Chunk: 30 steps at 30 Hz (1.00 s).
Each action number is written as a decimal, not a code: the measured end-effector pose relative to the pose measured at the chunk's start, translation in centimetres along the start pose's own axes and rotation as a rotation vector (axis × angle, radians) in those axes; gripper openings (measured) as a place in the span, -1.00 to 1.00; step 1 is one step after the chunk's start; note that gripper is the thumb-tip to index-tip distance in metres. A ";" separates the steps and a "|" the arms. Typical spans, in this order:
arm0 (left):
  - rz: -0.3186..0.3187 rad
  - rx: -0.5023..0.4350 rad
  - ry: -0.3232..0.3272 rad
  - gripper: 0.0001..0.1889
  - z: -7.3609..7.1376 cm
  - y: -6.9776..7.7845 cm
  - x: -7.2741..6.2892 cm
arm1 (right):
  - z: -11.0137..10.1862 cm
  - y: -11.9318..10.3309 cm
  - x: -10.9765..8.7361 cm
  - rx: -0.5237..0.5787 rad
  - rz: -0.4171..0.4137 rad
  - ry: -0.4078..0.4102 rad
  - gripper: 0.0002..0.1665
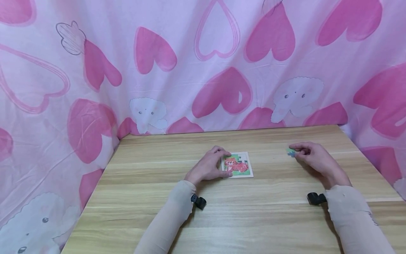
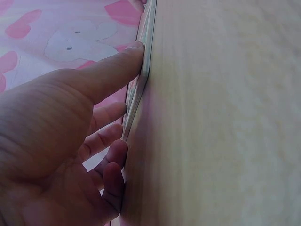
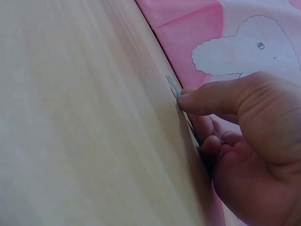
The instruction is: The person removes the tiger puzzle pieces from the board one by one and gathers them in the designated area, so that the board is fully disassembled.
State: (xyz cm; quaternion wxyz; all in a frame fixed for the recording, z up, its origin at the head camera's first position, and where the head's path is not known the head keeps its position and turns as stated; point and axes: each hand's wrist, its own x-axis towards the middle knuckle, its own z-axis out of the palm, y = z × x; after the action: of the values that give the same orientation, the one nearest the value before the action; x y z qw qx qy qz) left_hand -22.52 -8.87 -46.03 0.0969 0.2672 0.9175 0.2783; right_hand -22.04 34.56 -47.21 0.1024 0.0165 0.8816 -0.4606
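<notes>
In the head view my left hand (image 1: 209, 165) holds the left end of a small square jigsaw puzzle (image 1: 241, 170), its thumb at the near edge and its index finger at the far edge. The puzzle shows a red striped tiger on green within a pale frame, with a gap at its upper right. Seen from the left wrist, the thumb (image 2: 115, 70) lies along the thin board's edge (image 2: 148, 61). To the right, my right hand (image 1: 317, 159) pinches a small green and blue puzzle piece (image 1: 290, 152) between thumb and index finger, close over the table.
The wooden table (image 1: 247, 218) has pink heart-print curtain (image 1: 222, 91) behind it and along both sides. A black wrist camera sits on each sleeve, left (image 1: 198, 202) and right (image 1: 315, 198).
</notes>
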 end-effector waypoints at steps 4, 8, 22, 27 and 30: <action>0.004 -0.005 0.001 -0.17 0.0 0.0 0.0 | 0.0 0.0 0.0 -0.023 -0.016 0.006 -0.41; 0.007 -0.006 0.003 -0.17 0.1 0.0 0.0 | 0.0 0.0 -0.1 -0.006 -0.011 0.001 -0.41; 0.015 -0.016 0.007 -0.22 0.2 -0.1 -0.1 | -0.3 0.0 -0.2 0.071 0.028 -0.040 -0.39; 0.011 -0.023 0.006 -0.23 0.2 0.0 0.0 | -0.2 -0.6 -0.6 0.131 0.039 -0.011 -0.33; 0.001 -0.018 0.011 -0.24 0.2 0.0 0.1 | 0.2 -1.7 -0.8 0.152 0.014 0.032 -0.28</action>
State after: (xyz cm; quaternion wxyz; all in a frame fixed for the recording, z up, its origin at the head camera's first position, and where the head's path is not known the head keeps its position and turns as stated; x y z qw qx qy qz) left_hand -22.50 -8.74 -46.23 0.0942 0.2651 0.9154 0.2879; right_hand -21.42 33.50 -45.73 0.0898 0.0376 0.8455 -0.5251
